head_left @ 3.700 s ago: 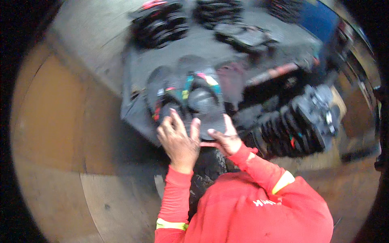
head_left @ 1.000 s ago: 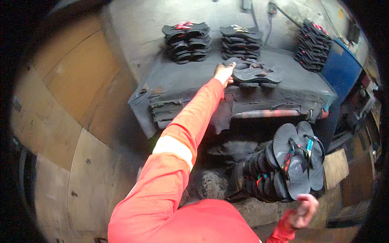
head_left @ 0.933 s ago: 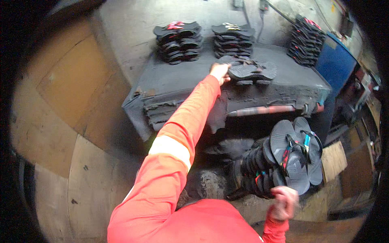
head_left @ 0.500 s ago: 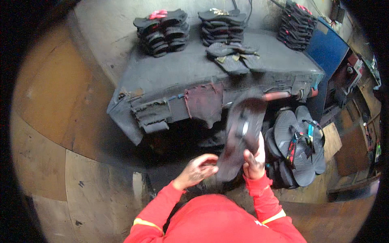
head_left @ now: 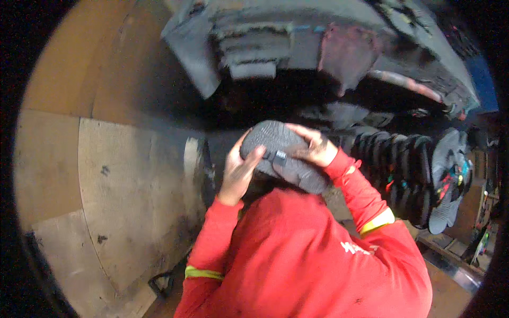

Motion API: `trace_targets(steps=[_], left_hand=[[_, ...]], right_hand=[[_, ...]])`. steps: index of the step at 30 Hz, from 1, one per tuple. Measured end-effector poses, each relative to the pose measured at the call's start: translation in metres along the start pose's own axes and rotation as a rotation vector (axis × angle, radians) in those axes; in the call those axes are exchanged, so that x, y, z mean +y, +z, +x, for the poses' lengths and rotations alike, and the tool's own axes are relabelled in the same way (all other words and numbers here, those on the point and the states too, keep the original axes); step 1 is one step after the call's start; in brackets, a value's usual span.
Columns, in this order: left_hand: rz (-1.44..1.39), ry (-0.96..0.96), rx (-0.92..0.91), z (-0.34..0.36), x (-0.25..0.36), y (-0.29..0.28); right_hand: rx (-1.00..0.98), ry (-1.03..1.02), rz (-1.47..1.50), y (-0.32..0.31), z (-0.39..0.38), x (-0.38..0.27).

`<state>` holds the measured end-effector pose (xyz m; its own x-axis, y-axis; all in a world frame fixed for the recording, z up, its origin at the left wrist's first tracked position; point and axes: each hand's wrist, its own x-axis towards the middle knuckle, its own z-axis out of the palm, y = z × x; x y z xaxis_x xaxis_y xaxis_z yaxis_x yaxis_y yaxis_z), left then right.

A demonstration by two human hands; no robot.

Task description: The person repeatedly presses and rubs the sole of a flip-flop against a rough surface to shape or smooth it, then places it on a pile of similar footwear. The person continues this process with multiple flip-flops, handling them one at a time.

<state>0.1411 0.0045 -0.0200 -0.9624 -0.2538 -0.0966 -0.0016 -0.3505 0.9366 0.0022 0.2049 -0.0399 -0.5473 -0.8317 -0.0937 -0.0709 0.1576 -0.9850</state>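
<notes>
Both of my hands hold a dark rubber flip-flop (head_left: 299, 175) in front of my chest, slanted, with a ridged surface upward and a small pale tag on it. My left hand (head_left: 239, 171) grips it from the left, thumb lying across the top. My right hand (head_left: 320, 149) is closed on it from the upper right, partly over its surface. Just to the right stands a long row of black flip-flops (head_left: 403, 175), its end pair (head_left: 445, 156) showing coloured straps.
A grubby dark bench (head_left: 254, 45) with ragged pads on its front and a red-and-grey bar (head_left: 403, 82) spans the top, flip-flops (head_left: 405, 18) on it. Plywood panels (head_left: 122, 196) lie at the left, wooden pieces (head_left: 472, 201) at the right.
My left hand left the flip-flops on the bench and now grips the held one with my right hand, nearer my body. The view tipped down, shifting the bench upward.
</notes>
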Motion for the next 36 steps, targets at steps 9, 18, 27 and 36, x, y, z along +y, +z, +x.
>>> trace_targets(steps=[9,18,27,36], left_hand=[[0.426,0.212,0.266,0.052,-0.013,-0.002],[0.682,0.311,0.367,0.122,-0.009,-0.009],[1.007,-0.033,0.334,0.141,0.006,-0.006],[0.756,0.046,0.396,0.151,-0.027,-0.012]], right_hand=[[0.257,-0.264,-0.854,0.067,0.048,0.016],[0.304,-0.394,-0.554,0.058,0.109,0.047],[0.183,-0.173,-0.414,0.039,0.111,0.023],[0.120,-0.174,-0.559,0.020,0.123,0.039]])
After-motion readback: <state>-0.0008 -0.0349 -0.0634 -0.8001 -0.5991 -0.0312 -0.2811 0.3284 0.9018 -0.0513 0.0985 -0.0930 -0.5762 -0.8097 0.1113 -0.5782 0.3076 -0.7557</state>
